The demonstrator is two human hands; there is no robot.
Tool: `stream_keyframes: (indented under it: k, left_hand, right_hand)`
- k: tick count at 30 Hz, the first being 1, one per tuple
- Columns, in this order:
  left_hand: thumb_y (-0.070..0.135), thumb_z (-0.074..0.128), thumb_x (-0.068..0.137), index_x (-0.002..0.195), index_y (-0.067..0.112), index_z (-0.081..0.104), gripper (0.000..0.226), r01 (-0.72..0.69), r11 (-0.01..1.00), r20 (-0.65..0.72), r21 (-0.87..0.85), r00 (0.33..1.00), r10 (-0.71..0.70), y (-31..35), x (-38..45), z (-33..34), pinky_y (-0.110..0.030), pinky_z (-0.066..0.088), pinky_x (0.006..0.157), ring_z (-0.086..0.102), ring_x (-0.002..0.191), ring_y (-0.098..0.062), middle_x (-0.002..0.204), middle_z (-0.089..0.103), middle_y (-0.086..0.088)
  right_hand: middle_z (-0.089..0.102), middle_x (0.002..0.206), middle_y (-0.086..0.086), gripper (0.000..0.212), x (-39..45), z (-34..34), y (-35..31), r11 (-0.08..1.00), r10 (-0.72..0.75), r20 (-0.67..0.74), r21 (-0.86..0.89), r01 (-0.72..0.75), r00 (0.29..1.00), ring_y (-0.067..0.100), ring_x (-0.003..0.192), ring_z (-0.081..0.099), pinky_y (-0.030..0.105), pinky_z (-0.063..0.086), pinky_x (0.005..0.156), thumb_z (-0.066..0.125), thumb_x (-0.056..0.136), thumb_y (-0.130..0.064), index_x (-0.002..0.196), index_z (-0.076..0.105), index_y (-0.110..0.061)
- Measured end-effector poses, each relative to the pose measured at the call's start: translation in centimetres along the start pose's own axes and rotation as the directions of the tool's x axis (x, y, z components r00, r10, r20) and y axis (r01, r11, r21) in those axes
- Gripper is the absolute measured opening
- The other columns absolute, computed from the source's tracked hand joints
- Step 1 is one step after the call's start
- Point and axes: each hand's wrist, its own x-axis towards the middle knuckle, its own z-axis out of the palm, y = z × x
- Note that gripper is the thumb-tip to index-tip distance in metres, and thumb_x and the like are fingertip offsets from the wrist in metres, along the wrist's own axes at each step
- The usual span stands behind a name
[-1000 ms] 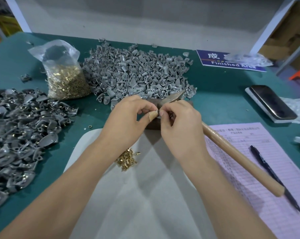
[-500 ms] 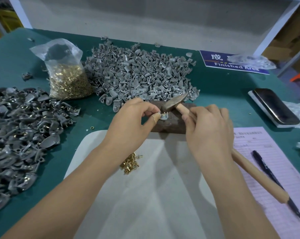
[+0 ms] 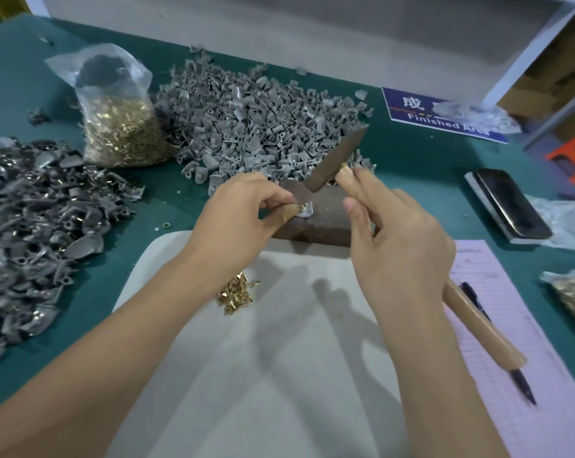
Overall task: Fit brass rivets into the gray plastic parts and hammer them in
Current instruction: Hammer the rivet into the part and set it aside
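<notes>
- We pinch the gray plastic part (image 3: 304, 210) with our left hand (image 3: 243, 214), thumb and forefinger closed on it, pressing it down on the dark block (image 3: 325, 223) near the middle of the desk (image 3: 421, 166).
- A brass rivet (image 3: 303, 204) sits upright in the part, just past our left fingertips.
- Our right hand (image 3: 401, 239) wraps the wooden handle of the hammer (image 3: 337, 158); its head hangs raised, above and beyond the rivet.
- The handle's long axis slants from the desk's near right edge up toward the block, so we judge the blow must drop toward us and slightly leftward.
- Our left thumb lies nearest the strike point; little margin there.
</notes>
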Motion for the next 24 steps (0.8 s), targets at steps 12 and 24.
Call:
stream_keyframes:
  k: [12, 24]
  left_hand:
    - [0.023, 0.075, 0.092, 0.094, 0.021, 0.081, 0.007, -0.068, 0.995, -0.004, 0.078, 0.998, 0.069, 0.1, 0.2, -0.4, -0.03, 0.043, 0.079, 0.055, 0.092, -0.016, 0.085, 0.067, 0.002]
    - [0.024, 0.075, 0.091, 0.094, 0.019, 0.081, 0.008, -0.058, 0.995, -0.008, 0.08, 0.998, 0.059, -0.1, 0.3, -0.3, -0.029, 0.043, 0.079, 0.055, 0.09, -0.015, 0.086, 0.067, 0.003]
  right_hand:
    - [0.066, 0.09, -0.008, 0.037, -0.5, 0.0, 0.0, 0.999, 0.032, -0.063, 0.012, -0.031, 0.997, 0.014, 0.073, 0.056, 0.027, 0.033, 0.057, 0.061, 0.099, -0.031, 0.133, 0.061, -0.043]
    - [0.063, 0.083, -0.01, 0.038, -1.1, 0.7, -0.8, 0.997, 0.082, -0.065, 0.003, -0.081, 0.995, 0.018, 0.067, 0.057, 0.019, 0.023, 0.051, 0.065, 0.096, -0.027, 0.129, 0.064, -0.045]
